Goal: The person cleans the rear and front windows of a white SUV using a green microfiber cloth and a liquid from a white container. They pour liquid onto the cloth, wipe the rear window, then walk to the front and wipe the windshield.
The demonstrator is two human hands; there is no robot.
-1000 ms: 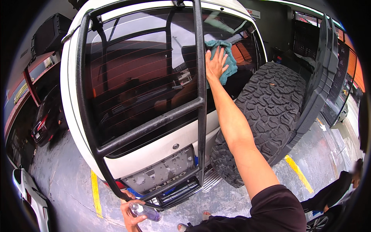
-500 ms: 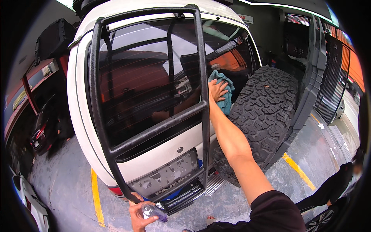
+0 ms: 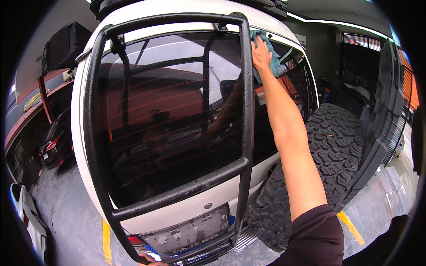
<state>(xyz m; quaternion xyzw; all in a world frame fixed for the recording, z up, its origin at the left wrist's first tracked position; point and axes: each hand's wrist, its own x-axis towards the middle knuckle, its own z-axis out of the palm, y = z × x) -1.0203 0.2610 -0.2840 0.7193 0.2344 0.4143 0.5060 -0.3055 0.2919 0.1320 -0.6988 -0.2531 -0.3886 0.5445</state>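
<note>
My right hand (image 3: pixel 262 54) lies flat with its fingers spread over a teal cloth (image 3: pixel 274 64), holding it against the upper part of a white car's dark rear window (image 3: pixel 168 111). It is just right of the right upright of a black rear ladder (image 3: pixel 246 111). At the lower edge, only a small part of my left hand (image 3: pixel 148 260) shows, by the ladder's foot. Most of its fingers are cut off by the picture's edge, so its grip is hidden, and no bottle shows there now.
A spare tyre (image 3: pixel 335 146) with deep tread stands right of the window, against a dark grey panel (image 3: pixel 377 133). Below the window is a worn grey plate (image 3: pixel 191 230). A dark car (image 3: pixel 55 144) and a white car (image 3: pixel 31 221) are at the left.
My right hand and the cloth have moved up the glass from beside the tyre to near the window's top edge. My left hand and its clear bottle have dropped mostly out of view.
</note>
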